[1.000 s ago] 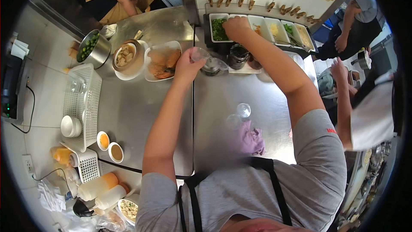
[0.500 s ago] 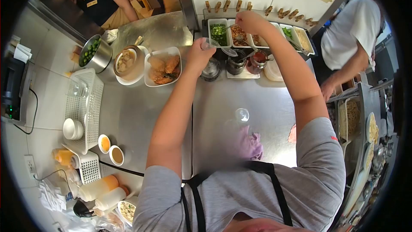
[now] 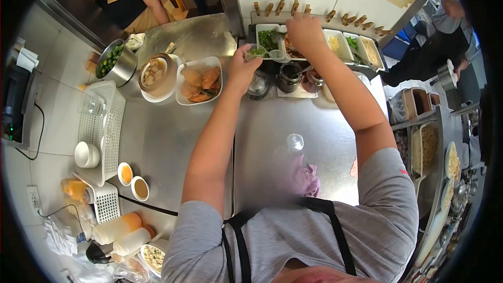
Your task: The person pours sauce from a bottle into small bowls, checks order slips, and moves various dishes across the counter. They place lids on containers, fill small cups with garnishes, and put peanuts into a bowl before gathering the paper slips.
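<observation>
My left hand (image 3: 243, 69) grips a small clear plastic cup (image 3: 253, 49) at the front of the topping tubs. Green bits show inside the cup, and its clear round lid (image 3: 279, 55) sticks out to the right. Beside it stands a white tub of chopped green onion (image 3: 268, 40). My right hand (image 3: 305, 34) is closed over the tub of brown chopped topping (image 3: 291, 48); its fingers hide whatever they hold. Below are two dark-topped jars, one a black jar (image 3: 289, 76) with a spoon and one a red-brown jar (image 3: 313, 80).
A dish of fried chicken (image 3: 200, 80), a clay pot (image 3: 155, 73) and a steel pot (image 3: 117, 63) stand left. A clear round lid (image 3: 295, 142) and purple cloth (image 3: 305, 178) lie on the steel counter (image 3: 173, 136). One person stands beyond the counter, another at right.
Green bits now show in the cup in my left hand. My right hand has shifted slightly. The person at right has moved farther back and carries a metal pot.
</observation>
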Action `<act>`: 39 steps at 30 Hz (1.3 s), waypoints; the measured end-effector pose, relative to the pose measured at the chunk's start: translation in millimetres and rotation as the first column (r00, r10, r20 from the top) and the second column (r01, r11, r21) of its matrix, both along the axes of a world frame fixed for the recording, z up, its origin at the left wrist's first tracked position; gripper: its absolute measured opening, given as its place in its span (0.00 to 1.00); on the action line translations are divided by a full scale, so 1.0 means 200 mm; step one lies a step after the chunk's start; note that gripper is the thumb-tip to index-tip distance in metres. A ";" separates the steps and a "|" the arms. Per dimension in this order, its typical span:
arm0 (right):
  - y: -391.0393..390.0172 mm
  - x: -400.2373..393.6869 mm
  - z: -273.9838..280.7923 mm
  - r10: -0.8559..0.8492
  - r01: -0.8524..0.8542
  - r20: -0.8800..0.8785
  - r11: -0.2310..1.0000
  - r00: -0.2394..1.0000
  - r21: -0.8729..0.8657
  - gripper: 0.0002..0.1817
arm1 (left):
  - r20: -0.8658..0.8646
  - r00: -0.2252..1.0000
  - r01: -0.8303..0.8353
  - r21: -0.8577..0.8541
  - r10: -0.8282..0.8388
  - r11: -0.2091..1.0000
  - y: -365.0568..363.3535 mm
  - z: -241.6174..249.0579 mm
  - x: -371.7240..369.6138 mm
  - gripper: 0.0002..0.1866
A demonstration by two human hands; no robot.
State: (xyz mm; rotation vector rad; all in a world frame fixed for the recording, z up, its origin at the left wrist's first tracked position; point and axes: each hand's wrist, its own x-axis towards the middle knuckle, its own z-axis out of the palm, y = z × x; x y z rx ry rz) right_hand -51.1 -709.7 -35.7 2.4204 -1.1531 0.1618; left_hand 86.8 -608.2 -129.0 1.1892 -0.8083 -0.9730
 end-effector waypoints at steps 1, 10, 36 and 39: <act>0.00 0.00 -0.04 0.065 -0.065 -0.006 0.998 0.998 -0.014 0.09 | -0.059 0.998 0.016 -0.003 -0.016 1.000 0.04 0.05 -0.01 0.27; 0.26 -0.08 -0.02 0.317 -0.890 0.836 0.254 0.447 0.380 0.13 | -0.284 0.924 0.242 -0.091 -0.258 0.966 0.32 0.16 0.00 0.26; 0.74 0.07 -0.40 -0.041 -0.419 0.751 0.810 0.659 0.411 0.20 | -0.326 0.888 -0.318 0.075 0.325 0.945 0.37 -0.05 -0.19 0.26; 0.76 0.04 -0.39 -0.124 -0.413 0.748 0.770 0.652 0.487 0.21 | -0.104 0.910 -0.389 0.121 0.401 0.913 0.38 0.00 -0.22 0.30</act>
